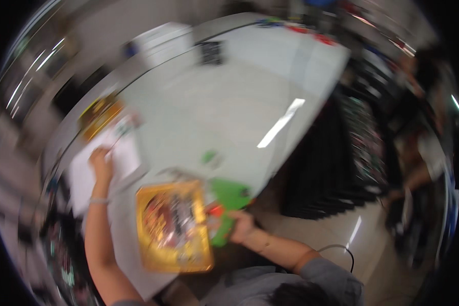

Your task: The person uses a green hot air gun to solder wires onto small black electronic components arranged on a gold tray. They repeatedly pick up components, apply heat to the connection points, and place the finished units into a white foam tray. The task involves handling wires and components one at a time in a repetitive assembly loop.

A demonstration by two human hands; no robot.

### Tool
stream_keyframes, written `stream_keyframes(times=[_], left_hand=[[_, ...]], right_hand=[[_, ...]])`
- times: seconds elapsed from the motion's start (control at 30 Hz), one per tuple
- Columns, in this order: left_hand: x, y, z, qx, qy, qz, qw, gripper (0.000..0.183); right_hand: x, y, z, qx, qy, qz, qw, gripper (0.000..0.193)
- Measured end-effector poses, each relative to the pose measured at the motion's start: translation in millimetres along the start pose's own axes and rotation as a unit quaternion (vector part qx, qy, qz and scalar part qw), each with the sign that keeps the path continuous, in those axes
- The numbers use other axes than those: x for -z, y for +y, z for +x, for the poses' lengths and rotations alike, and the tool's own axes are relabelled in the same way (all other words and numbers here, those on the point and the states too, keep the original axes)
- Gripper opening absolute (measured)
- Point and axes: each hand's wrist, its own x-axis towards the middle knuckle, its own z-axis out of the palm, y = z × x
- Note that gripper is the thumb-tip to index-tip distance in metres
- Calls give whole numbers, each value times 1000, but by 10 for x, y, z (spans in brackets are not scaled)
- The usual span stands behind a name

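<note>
My right hand [242,227] grips a green gun-shaped tool [230,194] with an orange-red part, at the right side of a gold tray. The gold tray [144,227] lies near me at the table's front edge, with shiny, clear-wrapped, reddish and dark contents. My left hand [102,160] rests over white paper sheets [84,176] at the left, its fingers pinched together. A thin reddish line runs by its fingertips, too blurred to name. Just beyond the gold tray lies a small green and white item [210,157].
Past the paper stands another gold tray [101,118]. A white box [166,45] and a black patterned square [210,53] are at the far side of the white table [214,107]. Black rack-like panels [316,178] stand right of the table; a person [428,153] is beyond.
</note>
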Motion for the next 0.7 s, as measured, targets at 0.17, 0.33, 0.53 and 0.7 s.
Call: stream_keyframes(times=[0.17,0.33,0.53,0.7], left_hand=[[-788,94,321,238,-233,46,942,32],[-906,57,441,255,-262,30,930,26],[-883,-163,550,194,-174,92,961,25],[-1044,-673,722,323,-132,-71,934,39]], right_hand=[[29,87,114,20,-97,29,995,36],[40,154,76,17,-102,16,994,34],[33,199,100,20,-88,-2,996,35],[57,225,172,7,-108,-17,994,34]])
